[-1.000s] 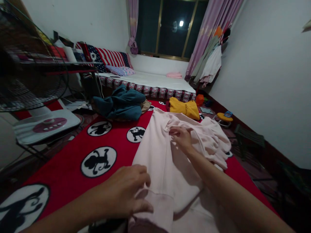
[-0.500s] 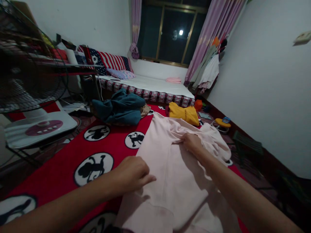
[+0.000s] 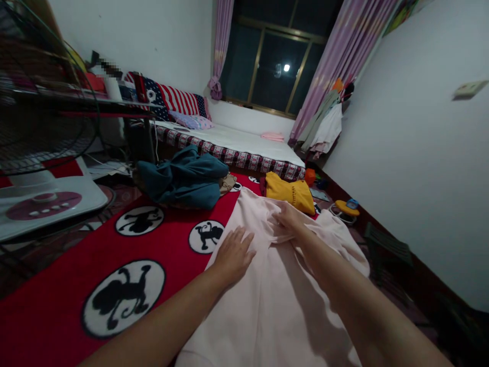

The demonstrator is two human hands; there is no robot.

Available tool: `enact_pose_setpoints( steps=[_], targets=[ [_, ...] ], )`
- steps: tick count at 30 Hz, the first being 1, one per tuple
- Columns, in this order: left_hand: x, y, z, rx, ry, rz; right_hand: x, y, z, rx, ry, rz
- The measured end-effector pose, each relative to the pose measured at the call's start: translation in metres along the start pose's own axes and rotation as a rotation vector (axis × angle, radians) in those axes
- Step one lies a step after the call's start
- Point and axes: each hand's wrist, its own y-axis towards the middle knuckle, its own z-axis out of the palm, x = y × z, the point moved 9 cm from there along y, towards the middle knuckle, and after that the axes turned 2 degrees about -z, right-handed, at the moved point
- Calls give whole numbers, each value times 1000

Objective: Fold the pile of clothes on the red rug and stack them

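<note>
A pale pink long garment (image 3: 252, 311), which looks like a sweatshirt or hoodie, lies spread in front of me, bunched at its far end. My left hand (image 3: 234, 256) rests flat on its left side, fingers stretched and spread. Over the bunched, folded part near the top is my right hand (image 3: 289, 218), its fingers pointing left and touching the cloth; they look slightly bent and apart. Just beyond lies a folded yellow garment (image 3: 288, 192). A heap of dark teal clothing (image 3: 187, 178) sits to the far left.
Beneath the clothes is a red blanket (image 3: 49, 295) with monkey figures in white circles. A fan (image 3: 46, 199) stands at the left beside a cluttered desk (image 3: 114, 104). A low bed (image 3: 244, 135) is at the back. A yellow-topped stool (image 3: 347, 207) and dark stool (image 3: 387, 242) stand right.
My left hand has moved forward along the pink garment and spread its fingers flat. My right hand has shifted a little left and farther over the bunched cloth. The view has tilted slightly.
</note>
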Motion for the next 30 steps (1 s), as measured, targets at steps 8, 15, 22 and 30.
enact_pose_setpoints(
  steps=[8, 15, 22, 30],
  targets=[
    [-4, 2, 3, 0, 24, -15, 0, 24, 1, -21, -328, 49],
    [-1, 3, 5, -2, 9, -38, 90, 42, 58, 39, -261, -271],
    [9, 2, 3, -7, 56, -199, 99, 55, 122, 288, -268, -270],
    [24, 4, -3, -47, 56, -300, 98, 31, 104, 297, -260, -284]
  ],
)
